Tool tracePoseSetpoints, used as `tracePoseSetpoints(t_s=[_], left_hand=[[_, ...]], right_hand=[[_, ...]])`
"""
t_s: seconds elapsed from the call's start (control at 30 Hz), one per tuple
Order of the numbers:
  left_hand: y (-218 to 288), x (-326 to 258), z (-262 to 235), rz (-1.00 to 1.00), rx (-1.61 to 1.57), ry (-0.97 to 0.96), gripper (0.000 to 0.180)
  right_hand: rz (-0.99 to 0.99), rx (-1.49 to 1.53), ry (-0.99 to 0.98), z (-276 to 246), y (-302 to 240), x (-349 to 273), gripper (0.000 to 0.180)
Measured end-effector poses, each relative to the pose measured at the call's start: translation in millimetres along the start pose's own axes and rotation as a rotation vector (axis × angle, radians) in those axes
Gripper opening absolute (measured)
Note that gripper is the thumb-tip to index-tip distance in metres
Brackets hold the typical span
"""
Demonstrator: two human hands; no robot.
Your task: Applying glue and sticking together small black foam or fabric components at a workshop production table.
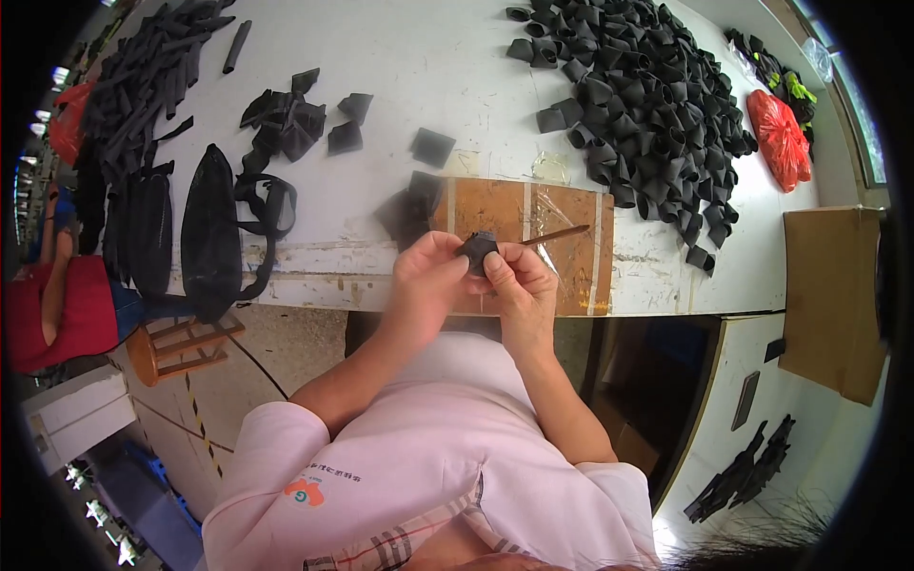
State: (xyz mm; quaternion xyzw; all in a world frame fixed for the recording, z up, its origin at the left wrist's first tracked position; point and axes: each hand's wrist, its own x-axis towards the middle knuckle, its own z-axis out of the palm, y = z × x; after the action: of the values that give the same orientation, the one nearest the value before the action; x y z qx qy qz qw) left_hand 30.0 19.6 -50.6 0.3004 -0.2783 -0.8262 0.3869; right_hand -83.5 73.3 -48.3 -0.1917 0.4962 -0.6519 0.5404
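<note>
Black piece is over the board, pinched by both the left hand and right hand on my feed. Scuffed white table under the board, big black pile beyond it to the right, carton further right, stool off left. Fingers cover too much of the piece for me to read its folds, the stick vanishes behind the right hand, and the fisheye rim crops the room.

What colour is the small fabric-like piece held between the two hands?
Black; the small fabric-like piece shows best in the head view.
</note>
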Motion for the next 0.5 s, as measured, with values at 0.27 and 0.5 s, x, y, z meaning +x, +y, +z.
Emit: tracePoseSetpoints(t_s=[0.27, 0.5], left_hand=[[45, 10, 11, -0.211, 0.259, -0.237, 0.031], [57, 7, 14, -0.332, 0.375, -0.295, 0.017]], right_hand=[[-0.255, -0.655, -0.142, -10, -44, -10, 0.020], [-0.309, -0.809, -0.327, -15, -64, -11, 0.045]])
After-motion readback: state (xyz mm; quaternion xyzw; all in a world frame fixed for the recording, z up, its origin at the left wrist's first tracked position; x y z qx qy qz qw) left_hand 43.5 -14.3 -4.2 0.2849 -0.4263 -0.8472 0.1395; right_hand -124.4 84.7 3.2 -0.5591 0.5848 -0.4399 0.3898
